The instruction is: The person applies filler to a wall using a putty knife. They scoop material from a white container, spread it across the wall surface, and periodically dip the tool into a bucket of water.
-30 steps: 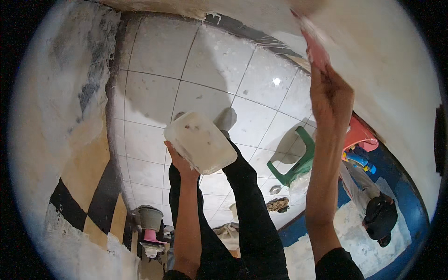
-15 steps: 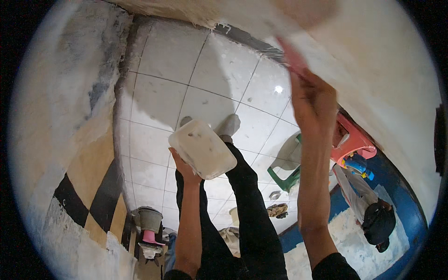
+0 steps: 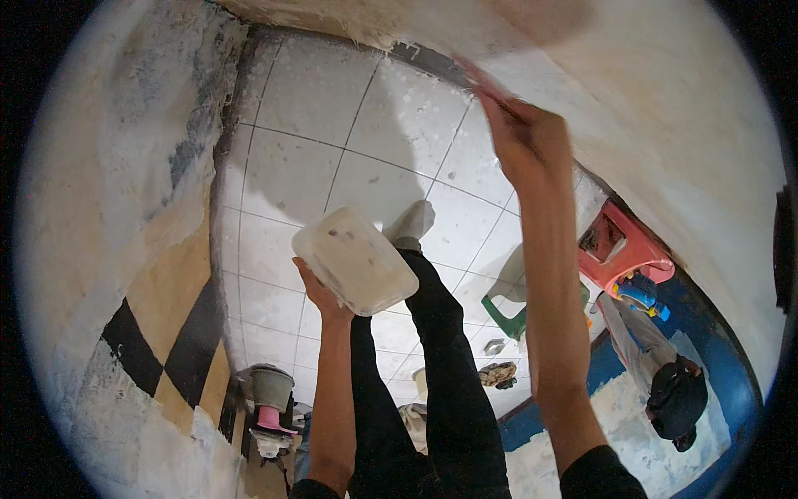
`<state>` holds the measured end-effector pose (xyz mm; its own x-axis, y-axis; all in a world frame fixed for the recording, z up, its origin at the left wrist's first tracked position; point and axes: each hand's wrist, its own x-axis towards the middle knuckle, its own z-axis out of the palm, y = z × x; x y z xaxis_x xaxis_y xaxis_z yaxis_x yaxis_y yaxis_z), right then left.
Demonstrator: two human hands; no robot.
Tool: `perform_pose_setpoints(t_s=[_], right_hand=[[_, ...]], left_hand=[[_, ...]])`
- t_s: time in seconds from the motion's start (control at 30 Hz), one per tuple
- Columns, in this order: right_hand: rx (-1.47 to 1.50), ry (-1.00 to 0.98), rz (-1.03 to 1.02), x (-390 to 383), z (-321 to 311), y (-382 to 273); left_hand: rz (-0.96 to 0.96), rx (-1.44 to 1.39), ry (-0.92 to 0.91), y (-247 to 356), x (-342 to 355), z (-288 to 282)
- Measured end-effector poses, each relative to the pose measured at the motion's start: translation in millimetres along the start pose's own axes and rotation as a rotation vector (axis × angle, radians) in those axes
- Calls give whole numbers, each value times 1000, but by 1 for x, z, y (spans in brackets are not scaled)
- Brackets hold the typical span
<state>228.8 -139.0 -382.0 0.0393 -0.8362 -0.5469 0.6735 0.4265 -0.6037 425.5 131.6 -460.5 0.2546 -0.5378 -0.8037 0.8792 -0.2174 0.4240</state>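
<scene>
A: What's biggest around you?

B: The right-hand wall (image 3: 657,116), pale and streaked with tan. The left-hand wall (image 3: 125,166) is rough and patchy, with black and tan diamonds lower down. Your feet are on the floor (image 3: 299,175), smudged white square tiles with dark joints.

A: And smaller?

B: To your right, a red plastic seat (image 3: 615,241) and a looped green plastic frame (image 3: 509,324), partly behind your forearm.

A: What about your hands?

B: Your left hand (image 3: 322,291) grips the near left side of a container (image 3: 356,259) above the floor: milky, rounded, rectangular, with dark spots too blurred to make out. Your right hand (image 3: 532,137) pinches a thin reddish piece (image 3: 482,79), blurred, beside the right-hand wall; whether they touch, I can't tell.
</scene>
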Motion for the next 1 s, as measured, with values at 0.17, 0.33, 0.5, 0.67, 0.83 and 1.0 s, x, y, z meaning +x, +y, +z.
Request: perform_pose_setpoints(t_s=[0.17, 0.33, 0.5, 0.67, 0.83, 1.0], right_hand=[[-527, -40, -243, 47, -11, -9], [192, 124, -86, -54, 32, 21], [79, 206, -150, 10, -57, -9], [-1248, 175, -362, -53, 36, -70], [-226, 33, -283, -85, 29, -43], [95, 223, -115, 1, -24, -37]], left_hand=[[38, -17, -17, 14, -1, 3], [95, 129, -1, 29, -7, -12], [-49, -34, -47, 36, -14, -3], [-31, 40, -54, 50, -18, -18], [-36, 60, -58, 45, -17, -15], [-75, -48, -62, 41, -19, -13]])
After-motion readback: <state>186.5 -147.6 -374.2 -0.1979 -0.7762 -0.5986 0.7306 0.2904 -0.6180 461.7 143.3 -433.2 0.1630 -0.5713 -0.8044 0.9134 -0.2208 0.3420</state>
